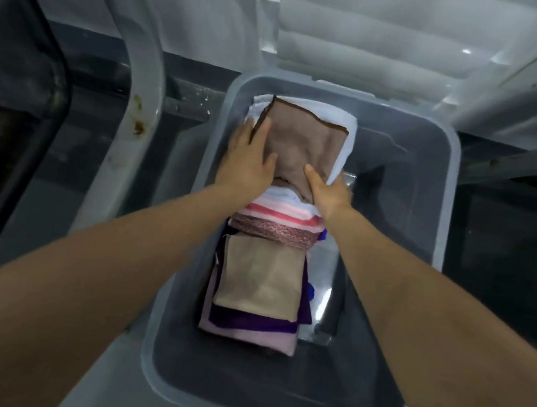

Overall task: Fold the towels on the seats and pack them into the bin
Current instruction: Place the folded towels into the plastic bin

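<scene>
Nearest to the person, two bare forearms reach forward and down into a translucent grey plastic bin [271, 405], whose near end shows only its dark bare bottom. Further in, along the bin's left side, folded towels lie in a row of stacks. The closest stack is topped by a tan towel [259, 275], with purple cloth [244, 321] and a pale pink towel [253, 338] showing beneath its near edge. Just beyond it sits a stack whose folded edges face the viewer: a brownish patterned band [273, 233], then red-and-pink stripes [279, 216], then white layers.

On the far stack lies a folded brown towel [303, 139], resting on a white towel [347, 135] that shows around its far and right edges. The left hand [249, 156] lies flat, fingers straight, pressing on the brown towel's left edge. The right hand [327, 189] is at the towel's near right corner, thumb on top of the cloth; its fingers are blurred and hidden past the edge, so I cannot tell whether it grips or merely presses.

Beyond the bin leans its pale ribbed lid [349, 43], upright against the far rim. To the left stands a curved white frame [140, 101] with rust-coloured spots.
</scene>
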{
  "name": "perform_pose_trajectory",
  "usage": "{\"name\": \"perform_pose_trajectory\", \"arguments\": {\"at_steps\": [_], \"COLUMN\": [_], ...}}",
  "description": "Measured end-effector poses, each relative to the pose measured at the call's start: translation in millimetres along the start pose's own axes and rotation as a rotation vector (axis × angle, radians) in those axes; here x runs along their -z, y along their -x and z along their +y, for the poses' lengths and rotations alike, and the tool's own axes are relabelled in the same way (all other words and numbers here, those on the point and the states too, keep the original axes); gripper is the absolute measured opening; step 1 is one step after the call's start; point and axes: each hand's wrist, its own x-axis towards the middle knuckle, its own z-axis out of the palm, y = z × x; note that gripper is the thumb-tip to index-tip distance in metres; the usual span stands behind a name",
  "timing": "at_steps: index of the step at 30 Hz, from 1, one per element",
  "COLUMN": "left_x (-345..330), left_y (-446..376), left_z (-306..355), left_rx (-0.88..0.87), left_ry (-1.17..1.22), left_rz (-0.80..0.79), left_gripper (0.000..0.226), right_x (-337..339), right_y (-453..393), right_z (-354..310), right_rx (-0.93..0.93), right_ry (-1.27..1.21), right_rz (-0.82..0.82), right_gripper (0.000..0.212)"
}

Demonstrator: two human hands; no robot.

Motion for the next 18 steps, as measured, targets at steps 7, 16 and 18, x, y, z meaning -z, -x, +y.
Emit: {"name": "perform_pose_trajectory", "arguments": {"at_steps": [7, 16, 18], "left_x": [-29.7, 51.9, 83.1], "left_y": [-13.5, -23.6, -25.5], "left_z": [-31.9, 27.7, 45.6], "left_rx": [-0.049, 0.034, 0.018], "left_ry": [-0.227, 0.028, 0.135], "left_rz": [-0.182, -0.083, -0.023], "left_gripper": [0.062, 0.042, 0.041], "right_x": [13.3, 74.6, 96.2], "right_y": [-13.8, 20.7, 31.4], "right_z": [7.0, -94.6, -130.5], "right_rx": [-0.061, -0.033, -0.007], "right_ry": [0.106, 0.255, 0.2], "right_rz": [-0.062, 0.069, 0.162], "right_gripper": [0.064, 0.057, 0.045]}}
